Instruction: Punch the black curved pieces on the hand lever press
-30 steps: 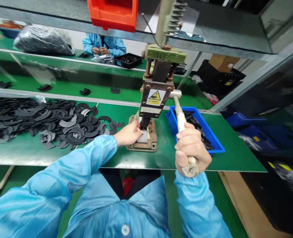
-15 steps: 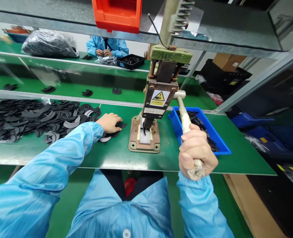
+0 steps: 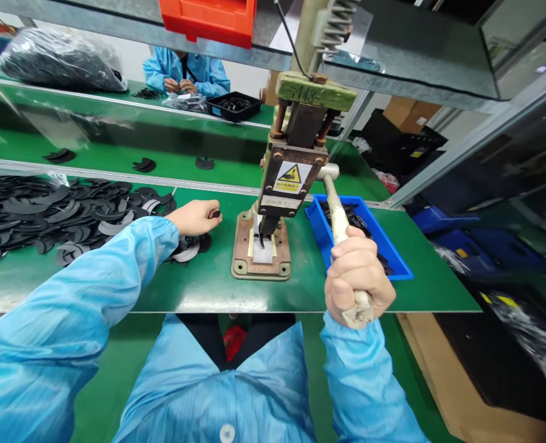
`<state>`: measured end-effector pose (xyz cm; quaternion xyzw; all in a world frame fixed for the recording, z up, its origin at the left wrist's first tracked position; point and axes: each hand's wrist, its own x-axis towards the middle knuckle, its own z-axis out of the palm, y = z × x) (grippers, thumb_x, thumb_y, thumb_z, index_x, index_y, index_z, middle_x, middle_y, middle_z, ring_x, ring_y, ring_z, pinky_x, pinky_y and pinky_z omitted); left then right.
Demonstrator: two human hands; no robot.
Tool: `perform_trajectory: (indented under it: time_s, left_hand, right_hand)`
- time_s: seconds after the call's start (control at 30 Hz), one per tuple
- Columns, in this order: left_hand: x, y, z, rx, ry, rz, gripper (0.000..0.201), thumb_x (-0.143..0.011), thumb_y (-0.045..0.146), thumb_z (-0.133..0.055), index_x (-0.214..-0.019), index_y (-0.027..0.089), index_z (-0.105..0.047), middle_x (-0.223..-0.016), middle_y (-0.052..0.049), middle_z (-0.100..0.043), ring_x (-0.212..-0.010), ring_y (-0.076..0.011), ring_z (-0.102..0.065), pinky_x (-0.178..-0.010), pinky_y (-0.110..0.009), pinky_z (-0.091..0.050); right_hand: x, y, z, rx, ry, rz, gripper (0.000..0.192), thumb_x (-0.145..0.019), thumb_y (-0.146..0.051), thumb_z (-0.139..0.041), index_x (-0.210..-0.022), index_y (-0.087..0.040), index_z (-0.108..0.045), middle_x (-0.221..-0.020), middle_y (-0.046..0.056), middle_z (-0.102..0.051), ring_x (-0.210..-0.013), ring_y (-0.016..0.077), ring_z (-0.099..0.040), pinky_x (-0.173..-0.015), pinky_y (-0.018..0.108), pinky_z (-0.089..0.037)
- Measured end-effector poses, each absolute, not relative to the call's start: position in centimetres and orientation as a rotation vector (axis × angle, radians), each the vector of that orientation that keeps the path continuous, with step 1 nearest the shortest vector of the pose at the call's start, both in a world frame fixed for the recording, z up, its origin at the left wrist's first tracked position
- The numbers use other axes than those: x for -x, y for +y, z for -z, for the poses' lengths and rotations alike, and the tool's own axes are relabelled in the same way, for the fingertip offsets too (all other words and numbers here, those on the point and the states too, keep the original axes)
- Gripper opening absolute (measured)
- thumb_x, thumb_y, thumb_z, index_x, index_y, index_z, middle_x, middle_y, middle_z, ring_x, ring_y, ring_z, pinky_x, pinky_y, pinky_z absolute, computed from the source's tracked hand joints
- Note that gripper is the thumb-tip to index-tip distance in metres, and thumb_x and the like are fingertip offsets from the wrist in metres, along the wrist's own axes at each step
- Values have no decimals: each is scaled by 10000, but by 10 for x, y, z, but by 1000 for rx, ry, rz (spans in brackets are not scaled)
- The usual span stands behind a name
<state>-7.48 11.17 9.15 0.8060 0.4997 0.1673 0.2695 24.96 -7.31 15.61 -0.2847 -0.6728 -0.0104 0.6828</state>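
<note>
My left hand (image 3: 195,217) is closed on a small black curved piece (image 3: 215,214), most of it hidden by the fingers. Below that hand lie several loose curved pieces (image 3: 188,251), next to a large heap of black and grey crescent-shaped pieces (image 3: 46,212). My right hand (image 3: 359,274) grips the taped lever handle (image 3: 338,212) of a hand press (image 3: 287,175). Under the press's ram, a black curved piece (image 3: 261,239) lies on the light plate of the press base (image 3: 242,269).
A blue bin (image 3: 395,255) of black parts stands right of the press. Behind, a green strip (image 3: 175,176) carries spaced small piles. An orange bin (image 3: 208,21) sits on the overhead shelf (image 3: 129,27). Across the bench, a person (image 3: 187,71) handles parts near a black tray (image 3: 234,106).
My left hand has lifted from the loose pieces and now pinches one black piece. My right hand keeps its grip on the lever. The whole view has shifted slightly.
</note>
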Motion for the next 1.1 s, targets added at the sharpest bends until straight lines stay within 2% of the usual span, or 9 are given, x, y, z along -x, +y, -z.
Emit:
perform_trajectory:
  time_s: [0.13, 0.23, 0.3, 0.4, 0.47, 0.57, 0.87, 1.0, 1.1]
  left_hand:
    - [62, 88, -91, -1692, 1268, -576, 458, -801, 479, -816, -677, 251, -438, -585, 20, -592, -641, -195, -670, -571, -260, -423]
    - [46, 73, -88, -1510, 1181, -642, 425, -780, 505, -864, -723, 215, -558, -658, 5, -651, -609, -139, -622, -554, -235, -413]
    - [34, 67, -85, -1376, 1133, -731, 397, -732, 441, -918, -822, 193, -622, -726, -5, -693, -632, -127, -638, -583, -229, -454]
    - [17, 62, -79, -1171, 1104, -837, 500, -632, 300, -990, -932, 187, -605, -752, 5, -717, -664, -137, -682, -645, -251, -530]
    - [8, 62, -76, -1113, 1057, -821, 523, -625, 286, -1000, -966, 176, -618, -800, -14, -747, -710, -151, -713, -702, -282, -575]
    - [-1, 62, -74, -1129, 1003, -778, 459, -655, 344, -993, -899, 156, -652, -802, -29, -752, -722, -154, -721, -739, -304, -604]
    - [-3, 74, -74, -1305, 1115, -670, 377, -745, 374, -948, -795, 158, -643, -720, -2, -689, -564, -94, -629, -540, -215, -541]
    - [-5, 78, -78, -1280, 1128, -586, 399, -760, 348, -943, -723, 169, -589, -642, 24, -639, -517, -83, -600, -516, -208, -546]
    - [-6, 82, -83, -1221, 1148, -532, 379, -743, 311, -957, -706, 164, -609, -616, 28, -630, -483, -74, -587, -501, -199, -547]
  right_hand:
    - [-249, -72, -156, 628, -1489, 32, 301, -856, -360, -734, -630, -253, -567, -602, -36, -605, -777, 197, -644, -1093, 639, -531]
    - [-248, -72, -156, 609, -1491, 26, 298, -853, -350, -736, -630, -251, -565, -603, -35, -604, -779, 197, -643, -1097, 634, -526]
    - [-247, -71, -156, 606, -1494, 29, 296, -856, -346, -733, -633, -251, -563, -604, -36, -601, -780, 198, -645, -1097, 626, -528]
    - [-247, -71, -156, 605, -1493, 44, 296, -862, -353, -729, -640, -254, -559, -610, -38, -593, -785, 200, -650, -1089, 611, -537]
    - [-247, -71, -156, 606, -1498, 39, 290, -859, -349, -731, -645, -256, -561, -618, -41, -596, -791, 201, -652, -1092, 617, -535]
    - [-248, -72, -155, 611, -1509, 29, 284, -859, -346, -732, -649, -260, -561, -621, -46, -599, -795, 203, -646, -1091, 635, -532]
    - [-246, -71, -155, 597, -1496, 37, 293, -876, -355, -721, -650, -260, -560, -624, -46, -595, -802, 203, -645, -1090, 635, -531]
    - [-247, -72, -156, 623, -1490, 39, 293, -874, -363, -716, -649, -268, -555, -621, -49, -590, -794, 202, -646, -1097, 627, -533]
    - [-247, -72, -157, 633, -1494, 39, 299, -867, -371, -721, -643, -262, -554, -620, -51, -593, -789, 200, -648, -1080, 628, -535]
